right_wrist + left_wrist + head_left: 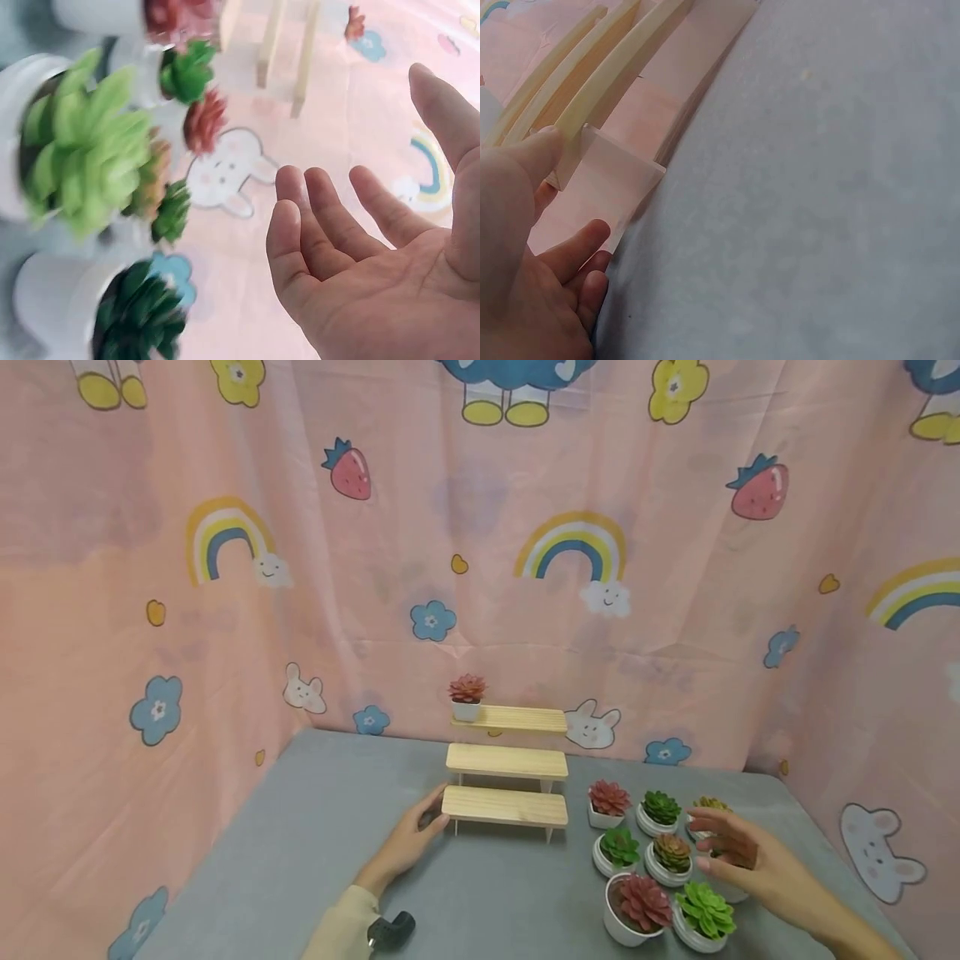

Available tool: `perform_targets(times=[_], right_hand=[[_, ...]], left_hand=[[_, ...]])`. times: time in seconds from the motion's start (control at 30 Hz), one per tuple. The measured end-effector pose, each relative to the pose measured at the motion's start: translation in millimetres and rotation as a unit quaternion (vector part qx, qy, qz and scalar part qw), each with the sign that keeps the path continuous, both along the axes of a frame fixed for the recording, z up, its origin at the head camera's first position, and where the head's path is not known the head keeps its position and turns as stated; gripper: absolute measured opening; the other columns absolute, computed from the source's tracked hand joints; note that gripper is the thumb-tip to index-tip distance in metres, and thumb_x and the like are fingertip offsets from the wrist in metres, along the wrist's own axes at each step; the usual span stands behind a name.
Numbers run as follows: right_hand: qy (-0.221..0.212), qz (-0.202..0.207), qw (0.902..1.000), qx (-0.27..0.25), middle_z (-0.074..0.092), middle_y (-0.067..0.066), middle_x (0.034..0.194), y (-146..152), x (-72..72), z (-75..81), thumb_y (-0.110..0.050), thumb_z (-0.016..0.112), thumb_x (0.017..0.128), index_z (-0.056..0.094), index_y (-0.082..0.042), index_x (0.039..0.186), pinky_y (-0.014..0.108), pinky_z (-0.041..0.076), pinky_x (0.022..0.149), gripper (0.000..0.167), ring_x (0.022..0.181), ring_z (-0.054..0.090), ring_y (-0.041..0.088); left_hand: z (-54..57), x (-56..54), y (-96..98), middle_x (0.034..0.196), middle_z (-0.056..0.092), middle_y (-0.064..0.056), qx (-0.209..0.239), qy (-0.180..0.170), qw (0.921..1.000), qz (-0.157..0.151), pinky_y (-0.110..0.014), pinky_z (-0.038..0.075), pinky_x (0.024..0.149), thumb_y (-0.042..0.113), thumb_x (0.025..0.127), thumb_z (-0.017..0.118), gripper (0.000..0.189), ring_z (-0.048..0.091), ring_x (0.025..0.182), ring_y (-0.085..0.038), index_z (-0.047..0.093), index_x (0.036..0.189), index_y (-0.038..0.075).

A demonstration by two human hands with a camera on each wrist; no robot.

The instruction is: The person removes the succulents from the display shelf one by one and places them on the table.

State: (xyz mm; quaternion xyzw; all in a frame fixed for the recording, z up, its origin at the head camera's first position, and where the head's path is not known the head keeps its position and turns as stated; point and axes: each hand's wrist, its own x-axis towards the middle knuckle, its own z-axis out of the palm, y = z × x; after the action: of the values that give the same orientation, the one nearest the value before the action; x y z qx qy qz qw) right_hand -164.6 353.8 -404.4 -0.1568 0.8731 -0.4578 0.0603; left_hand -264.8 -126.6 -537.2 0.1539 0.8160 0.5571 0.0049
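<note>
A three-tier wooden display stand [506, 807] with clear supports stands at the back middle of the table. At the left end of its lowest board, my left hand [408, 843] grips the board between thumb and forefinger, the other fingers loose. A red succulent in a white square pot [467, 693] sits at the top board's left end. My right hand [750, 856] hovers over potted succulents at the right, fingers spread and slightly bent, holding nothing. Partly behind it are a yellowish succulent [711, 806] and a dark green succulent [142, 311].
Several potted succulents cluster right of the stand: a red one [609, 800], green ones [660, 810], an orange-brown one [671, 856], a large red one [641, 906] and a bright green one [703, 912]. A pink printed curtain [480, 652] hangs behind the grey table [285, 860].
</note>
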Motion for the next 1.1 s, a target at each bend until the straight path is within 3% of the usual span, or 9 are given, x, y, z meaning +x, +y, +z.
perform_targets(times=[0.1,0.2,0.4,0.53,0.6,0.67,0.93,1.1], right_hand=[[0.016,-0.004,0.9998,0.007,0.053,-0.03,0.127,-15,-8.3,10.3,-0.014,0.059,0.103,0.038,-0.001,0.152,0.024,0.056,0.081,0.054,0.109,0.058,-0.009],[0.023,0.009,0.9996,-0.009,0.057,-0.014,0.132,-30,-16.7,17.3,-0.014,0.058,0.103,0.039,-0.002,0.151,0.029,0.058,0.078,0.053,0.108,0.059,-0.006],[0.051,0.031,0.9981,-0.01,0.055,0.023,0.141,-57,-35.5,29.5,-0.016,0.06,0.103,0.042,-0.003,0.15,0.027,0.057,0.082,0.052,0.111,0.059,-0.005],[0.041,0.032,0.9986,-0.005,0.055,0.025,0.142,-73,-48.8,32.6,-0.021,0.061,0.102,0.043,-0.005,0.149,0.031,0.056,0.088,0.053,0.12,0.063,0.02],[0.037,0.038,0.9986,-0.007,0.054,0.026,0.142,-79,-55.3,32.9,-0.021,0.061,0.102,0.043,-0.004,0.15,0.038,0.057,0.091,0.053,0.124,0.06,0.037],[0.036,0.043,0.9984,-0.013,0.054,0.027,0.143,-85,-62.1,31.2,-0.021,0.061,0.102,0.043,-0.004,0.149,0.044,0.057,0.09,0.053,0.126,0.057,0.046],[0.021,0.054,0.9976,-0.037,0.05,0.029,0.147,-111,-88.0,27.7,-0.023,0.062,0.102,0.04,-0.002,0.151,0.056,0.052,0.101,0.057,0.133,0.051,0.049],[0.018,0.047,0.998,-0.038,0.048,0.026,0.149,-132,-102.9,32.0,-0.025,0.062,0.102,0.04,-0.002,0.151,0.057,0.049,0.106,0.059,0.136,0.049,0.047]], left_hand=[[1.0,-0.6,1.7,0.152,0.051,-0.017,0.003,0.002,1.0,-0.001,-0.061,0.033,0.118,0.032,0.104,0.057,0.061,0.043,0.144,-0.039,0.036,0.158,0.012],[2.8,1.5,0.6,0.151,0.051,-0.017,0.004,0.0,1.0,0.001,-0.061,0.034,0.117,0.03,0.104,0.057,0.06,0.044,0.144,-0.039,0.037,0.157,0.012],[6.4,1.4,1.4,0.154,0.049,-0.016,0.012,-0.005,0.9999,0.003,-0.061,0.033,0.118,0.031,0.104,0.058,0.06,0.042,0.146,-0.039,0.038,0.157,0.014],[5.6,1.5,2.2,0.154,0.049,-0.016,0.02,-0.01,0.9997,0.004,-0.062,0.032,0.118,0.03,0.103,0.059,0.059,0.042,0.146,-0.039,0.039,0.156,0.014],[5.1,1.5,2.8,0.154,0.049,-0.016,0.021,-0.009,0.9997,0.003,-0.062,0.032,0.118,0.029,0.103,0.059,0.059,0.042,0.146,-0.039,0.04,0.156,0.014],[5.2,1.5,2.6,0.154,0.049,-0.017,0.018,-0.006,0.9998,0.0,-0.062,0.032,0.118,0.029,0.103,0.059,0.06,0.041,0.146,-0.039,0.039,0.157,0.013],[2.2,1.3,0.9,0.155,0.047,-0.017,-0.005,-0.009,0.9999,0.001,-0.063,0.033,0.117,0.034,0.104,0.058,0.062,0.041,0.146,-0.041,0.037,0.157,0.012],[1.9,-0.3,2.3,0.156,0.047,-0.016,0.002,-0.008,1.0,0.003,-0.065,0.032,0.115,0.034,0.103,0.058,0.062,0.04,0.146,-0.041,0.037,0.158,0.014]])
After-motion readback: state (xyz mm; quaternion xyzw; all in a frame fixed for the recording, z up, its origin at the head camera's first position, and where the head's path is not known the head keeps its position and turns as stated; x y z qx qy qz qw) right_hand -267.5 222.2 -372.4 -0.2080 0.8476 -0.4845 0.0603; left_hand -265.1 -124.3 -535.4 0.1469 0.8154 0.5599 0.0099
